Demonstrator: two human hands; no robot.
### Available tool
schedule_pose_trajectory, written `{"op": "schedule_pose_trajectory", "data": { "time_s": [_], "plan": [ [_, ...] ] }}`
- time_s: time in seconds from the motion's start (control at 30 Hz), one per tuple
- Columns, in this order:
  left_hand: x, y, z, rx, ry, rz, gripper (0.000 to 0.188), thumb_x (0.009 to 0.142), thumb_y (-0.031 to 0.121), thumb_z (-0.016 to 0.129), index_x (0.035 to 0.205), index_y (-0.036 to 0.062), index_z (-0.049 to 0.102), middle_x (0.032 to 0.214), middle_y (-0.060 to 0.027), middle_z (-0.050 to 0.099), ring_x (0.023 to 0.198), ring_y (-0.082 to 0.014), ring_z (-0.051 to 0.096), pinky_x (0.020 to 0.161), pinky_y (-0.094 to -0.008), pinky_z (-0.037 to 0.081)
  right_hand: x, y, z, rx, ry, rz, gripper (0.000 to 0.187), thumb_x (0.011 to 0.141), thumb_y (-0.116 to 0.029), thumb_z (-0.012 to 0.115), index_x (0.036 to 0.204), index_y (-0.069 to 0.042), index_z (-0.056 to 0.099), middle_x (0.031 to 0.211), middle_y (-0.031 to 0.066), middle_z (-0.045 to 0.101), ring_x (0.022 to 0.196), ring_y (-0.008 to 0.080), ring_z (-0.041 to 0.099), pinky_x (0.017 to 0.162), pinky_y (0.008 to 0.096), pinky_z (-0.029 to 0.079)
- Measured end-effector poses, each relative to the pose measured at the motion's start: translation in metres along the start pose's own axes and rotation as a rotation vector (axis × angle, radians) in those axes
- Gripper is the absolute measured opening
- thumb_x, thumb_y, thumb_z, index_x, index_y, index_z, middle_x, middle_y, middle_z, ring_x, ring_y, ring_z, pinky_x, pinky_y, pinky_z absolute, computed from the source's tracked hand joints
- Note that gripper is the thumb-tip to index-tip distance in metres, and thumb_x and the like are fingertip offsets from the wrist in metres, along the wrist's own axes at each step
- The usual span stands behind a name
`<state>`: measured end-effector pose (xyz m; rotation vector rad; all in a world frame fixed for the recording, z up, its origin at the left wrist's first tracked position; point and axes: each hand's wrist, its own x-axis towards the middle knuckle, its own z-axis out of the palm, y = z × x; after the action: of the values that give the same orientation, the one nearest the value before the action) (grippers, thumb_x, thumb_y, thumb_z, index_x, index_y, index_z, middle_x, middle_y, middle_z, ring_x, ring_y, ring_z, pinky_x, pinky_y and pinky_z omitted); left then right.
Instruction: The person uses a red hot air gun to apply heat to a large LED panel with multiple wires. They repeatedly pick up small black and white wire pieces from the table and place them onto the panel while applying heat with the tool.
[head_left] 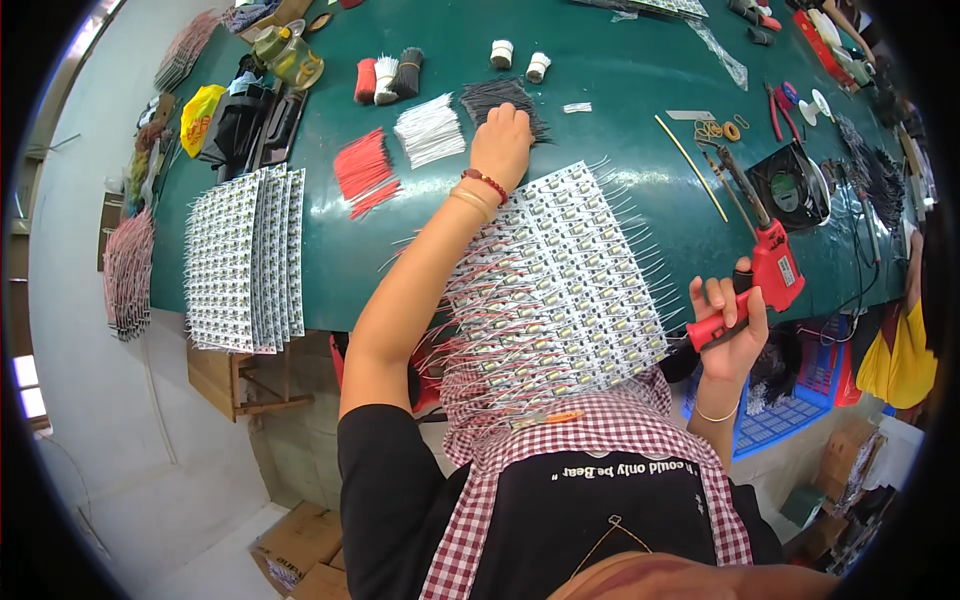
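Note:
My left hand (503, 143) reaches across the bench with its fingers closed down on a loose pile of black wires (488, 96); the fingertips are partly hidden. In my right hand (742, 335) is a red soldering gun (775, 270), gripped by its handle, its metal tip pointing up and away. Between my arms a large white circuit board panel (565, 275) leans from the bench edge toward my lap. Rows of small components cover it. Red and white wires stick out along its left side, and white and dark ones along its right edge.
White wires (430, 130) and red wires (364, 168) lie left of the black pile, with tied bundles (385, 80) behind. Stacked board panels (225, 260) stand at left. A thin yellow stick (690, 165), a small fan (790, 190) and pliers (783, 112) lie at right.

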<state>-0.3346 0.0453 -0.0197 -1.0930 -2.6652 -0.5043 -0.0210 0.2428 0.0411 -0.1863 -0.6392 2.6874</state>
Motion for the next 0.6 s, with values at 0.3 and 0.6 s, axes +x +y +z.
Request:
{"op": "schedule_pose_trajectory", "data": {
  "time_s": [0.3,0.6],
  "plan": [
    [0.0,-0.002,-0.009,-0.185,0.177,0.009,0.008,0.088,0.007,0.057,0.092,0.001,0.054,0.09,-0.0137,0.058,0.089,-0.0314,0.052,0.078,-0.0395,0.045,0.003,-0.005,0.0,-0.003,-0.007,-0.027,0.034,0.097,-0.027,0.054,0.124,-0.007,0.047,0.062,0.001,0.044,0.077,0.0161,0.052,0.103,0.0441,0.037],
    [-0.03,0.023,-0.026,-0.894,0.148,-0.376,0.015,0.1,0.01,0.04,0.102,0.0018,0.052,0.086,-0.0035,0.054,0.081,-0.0115,0.051,0.077,-0.0253,0.043,0.013,-0.013,0.018,-0.089,-0.036,-0.023,0.034,0.097,-0.024,0.052,0.125,-0.006,0.046,0.063,0.0012,0.044,0.077,0.0149,0.052,0.094,0.0412,0.045]
  ]
}}
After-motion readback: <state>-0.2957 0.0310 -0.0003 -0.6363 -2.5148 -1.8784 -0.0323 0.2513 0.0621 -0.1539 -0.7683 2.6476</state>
